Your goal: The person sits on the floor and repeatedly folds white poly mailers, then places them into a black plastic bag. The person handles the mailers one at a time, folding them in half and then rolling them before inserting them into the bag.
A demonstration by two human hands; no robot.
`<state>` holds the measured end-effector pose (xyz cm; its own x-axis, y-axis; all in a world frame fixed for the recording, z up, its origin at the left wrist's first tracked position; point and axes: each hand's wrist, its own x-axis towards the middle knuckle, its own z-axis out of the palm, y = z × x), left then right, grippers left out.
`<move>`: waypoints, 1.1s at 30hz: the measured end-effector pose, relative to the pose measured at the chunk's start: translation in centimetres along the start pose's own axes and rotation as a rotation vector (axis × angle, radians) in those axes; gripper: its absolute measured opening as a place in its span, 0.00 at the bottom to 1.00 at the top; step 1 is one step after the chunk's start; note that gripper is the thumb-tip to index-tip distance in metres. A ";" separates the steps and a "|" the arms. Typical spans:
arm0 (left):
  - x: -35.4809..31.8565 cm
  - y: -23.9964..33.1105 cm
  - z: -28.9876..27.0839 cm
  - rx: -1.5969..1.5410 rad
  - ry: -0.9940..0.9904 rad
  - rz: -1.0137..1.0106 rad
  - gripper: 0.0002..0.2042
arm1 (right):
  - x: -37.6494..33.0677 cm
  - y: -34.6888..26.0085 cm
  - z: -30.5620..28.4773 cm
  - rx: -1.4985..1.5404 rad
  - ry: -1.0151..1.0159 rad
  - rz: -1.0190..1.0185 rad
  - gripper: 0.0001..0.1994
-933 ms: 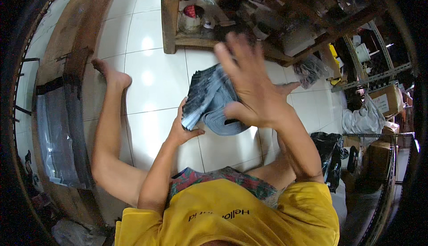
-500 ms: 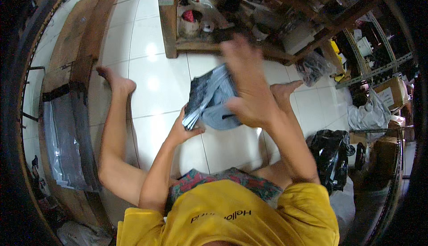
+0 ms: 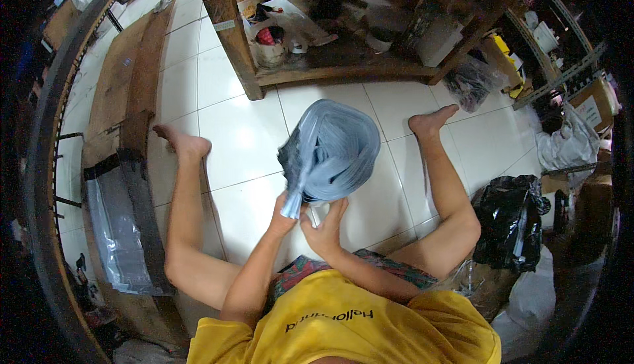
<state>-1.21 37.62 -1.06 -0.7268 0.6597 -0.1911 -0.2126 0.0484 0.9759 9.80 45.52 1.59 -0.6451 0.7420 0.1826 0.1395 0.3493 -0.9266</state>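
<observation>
A grey roll [image 3: 333,149] of plastic bags is held up in front of the body, above the white floor [image 3: 244,126] and between the two stretched legs. It is gripped at its lower end by both hands: the left hand [image 3: 285,213] is closed on the narrow gathered end, and the right hand [image 3: 325,227] is closed just beside it, under the roll. A moment earlier the right hand was raised high over the bundle with the fingers spread, and the bundle was looser and flatter; now this hand is brought down to the base and the plastic is seen rolled into a round coil. From this it is judged that the rolling is nearly finished and that the end is being secured. A wooden shelf [image 3: 330,67] with jars is seen behind, a black bag [image 3: 505,222] at the right, and clear plastic sheets [image 3: 115,232] at the left.
</observation>
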 end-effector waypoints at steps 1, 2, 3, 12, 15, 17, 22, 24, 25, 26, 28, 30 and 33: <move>-0.1 1.0 1.1 0.096 0.015 0.246 0.22 | 0.3 0.2 0.0 0.018 0.018 0.010 0.51; -0.5 1.6 1.6 0.110 -0.017 0.168 0.22 | 1.3 -0.7 -0.6 0.013 0.093 -0.094 0.47; -0.7 2.0 2.0 0.125 -0.048 0.090 0.22 | 1.7 0.4 -1.1 0.033 0.061 -0.087 0.45; 0.5 -0.1 5.2 0.287 0.236 0.469 0.16 | 2.7 4.8 -2.0 -0.121 0.127 -0.070 0.30; 0.1 0.4 4.7 0.308 0.351 0.179 0.13 | 4.2 3.9 -3.0 -0.087 0.247 0.142 0.26; 1.8 0.0 3.3 0.292 0.574 0.376 0.12 | 5.9 3.0 -5.1 0.183 0.233 0.167 0.24; 4.4 7.1 -2.9 0.271 0.441 -0.032 0.20 | 12.5 2.3 -11.1 0.126 0.026 -0.024 0.26; 5.4 8.8 -5.8 0.271 0.285 -0.240 0.20 | 14.9 2.8 -11.9 0.060 -0.115 0.118 0.26; 5.3 10.9 -5.6 0.183 0.241 -0.335 0.18 | 16.1 3.0 -12.0 0.029 -0.179 0.184 0.26; 5.7 10.0 -6.7 0.165 0.217 -0.393 0.18 | 16.8 4.1 -11.4 0.155 -0.255 0.249 0.27; 6.7 6.8 -7.6 0.205 0.183 -0.469 0.17 | 17.7 12.0 -9.5 -0.036 -0.309 0.315 0.30; 7.1 -0.6 -9.6 0.226 0.246 -0.474 0.17 | 17.0 13.3 -6.8 -0.300 -0.341 0.389 0.37; 7.3 -3.3 -10.0 0.160 0.277 -0.496 0.17 | 14.3 14.5 -5.2 -0.512 -0.014 0.197 0.43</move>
<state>-12.39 34.78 -6.72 -0.7138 0.3097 -0.6282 -0.4852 0.4281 0.7624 6.51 64.20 -7.54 -0.5788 0.8154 0.0140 0.6044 0.4404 -0.6639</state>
